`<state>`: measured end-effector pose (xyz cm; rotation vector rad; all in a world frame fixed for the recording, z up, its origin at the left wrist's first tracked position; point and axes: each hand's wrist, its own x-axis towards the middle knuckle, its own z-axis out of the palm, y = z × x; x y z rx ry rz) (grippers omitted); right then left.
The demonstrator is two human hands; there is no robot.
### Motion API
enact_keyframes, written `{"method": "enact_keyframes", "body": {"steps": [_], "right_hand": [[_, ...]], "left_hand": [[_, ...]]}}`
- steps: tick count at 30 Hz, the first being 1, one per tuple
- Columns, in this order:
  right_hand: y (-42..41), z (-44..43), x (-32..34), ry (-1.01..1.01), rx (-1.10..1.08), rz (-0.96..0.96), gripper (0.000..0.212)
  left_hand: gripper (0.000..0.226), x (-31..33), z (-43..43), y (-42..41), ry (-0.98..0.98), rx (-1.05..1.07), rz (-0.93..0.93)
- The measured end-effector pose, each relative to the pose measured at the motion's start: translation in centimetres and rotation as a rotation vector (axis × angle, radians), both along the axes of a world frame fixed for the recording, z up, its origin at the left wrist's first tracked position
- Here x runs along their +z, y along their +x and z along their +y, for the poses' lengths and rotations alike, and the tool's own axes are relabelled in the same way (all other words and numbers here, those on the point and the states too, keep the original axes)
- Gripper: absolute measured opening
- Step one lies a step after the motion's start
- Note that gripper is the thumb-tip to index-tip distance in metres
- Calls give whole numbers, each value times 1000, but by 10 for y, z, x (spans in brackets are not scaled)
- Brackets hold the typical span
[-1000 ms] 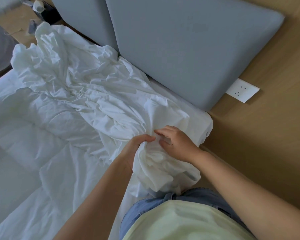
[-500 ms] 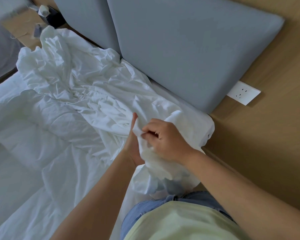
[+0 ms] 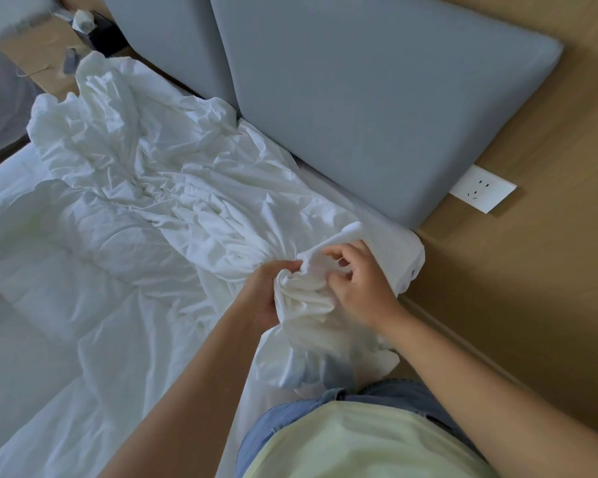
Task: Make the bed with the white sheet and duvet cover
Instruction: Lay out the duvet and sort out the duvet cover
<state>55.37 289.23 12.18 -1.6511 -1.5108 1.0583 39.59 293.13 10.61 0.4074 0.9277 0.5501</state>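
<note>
A crumpled white duvet cover (image 3: 159,188) lies bunched along the head of the bed, over the flatter white sheet (image 3: 49,357). Its near corner (image 3: 311,298) is gathered up at the bed's right corner. My left hand (image 3: 265,298) grips the bunched fabric from the left. My right hand (image 3: 361,281) pinches a fold of the same corner from the right, fingers curled into the cloth. Both hands are close together, just above the mattress corner (image 3: 408,257).
Two grey padded headboard panels (image 3: 377,98) stand behind the bed against a wooden wall (image 3: 532,288) with a white socket (image 3: 482,193). A bedside surface with small items (image 3: 80,25) sits at the top left. My torso is at the bottom edge.
My hands have shifted their hold on the gathered corner; the right hand went from a closed fist over the cloth to pinching a fold with fingers spread. The view has tilted slightly.
</note>
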Motion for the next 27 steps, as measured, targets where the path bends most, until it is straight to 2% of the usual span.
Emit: {"method": "enact_keyframes", "body": {"steps": [2,4,6,8,11,13,17,18,20,23,25,27], "right_hand": [[12,6,-9,-220,52,4,32],[11,7,-17,-295,127,95,27],[2,3,-20,-258,138,122,11],[-5,1,-25,-242,135,105,11],[-7,2,-28,-190,94,75,18],[-4,4,-25,-130,-22,104,20],[-2,5,-14,-63,-122,141,23],[-4,5,-9,-35,-132,150,22],[-13,7,5,37,-141,177,20],[-37,9,27,68,22,245,16],[-55,-1,34,58,189,292,17],[-65,-14,32,68,292,287,16]], "left_hand": [[28,0,-2,1,-15,-6,9],[29,0,-4,0,-38,-30,21],[18,3,-5,-1,-48,-51,42],[12,3,-6,-2,-41,-54,79],[25,3,-7,-6,-36,-22,42],[32,5,-7,-6,-25,17,24],[17,5,-5,-5,-2,84,27],[15,6,-5,-5,5,54,26],[32,7,-3,-5,46,-92,12],[58,10,-3,-4,75,-157,15],[63,9,0,-10,109,-109,118],[57,10,2,-21,164,-97,217]]}}
